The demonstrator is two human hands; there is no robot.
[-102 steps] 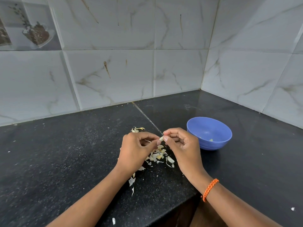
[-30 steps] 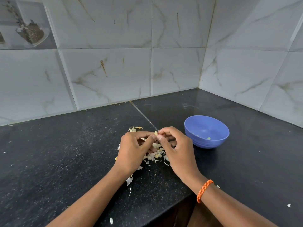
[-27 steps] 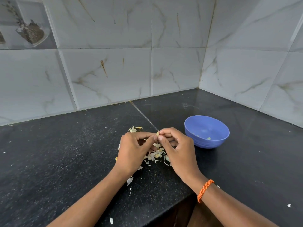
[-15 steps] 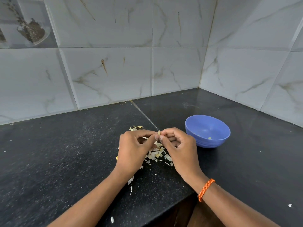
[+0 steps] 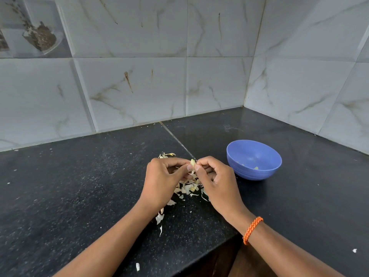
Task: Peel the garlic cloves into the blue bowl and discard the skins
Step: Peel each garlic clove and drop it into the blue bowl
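From my head view, my left hand (image 5: 162, 179) and right hand (image 5: 216, 181) meet at the fingertips, both pinching one garlic clove (image 5: 192, 163) with skin clinging. The blue bowl (image 5: 254, 159) just right of my right hand holds only a few pale bits. A pile of skins (image 5: 188, 187) lies on the counter (image 5: 79, 186) beneath my hands, not yet discarded, so I judge plenty remains

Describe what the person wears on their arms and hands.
Both forearms are bare, with no sleeves in view. The right wrist carries a braided orange cord bracelet. The left hand and right hand wear no gloves, and no rings or watch are visible.
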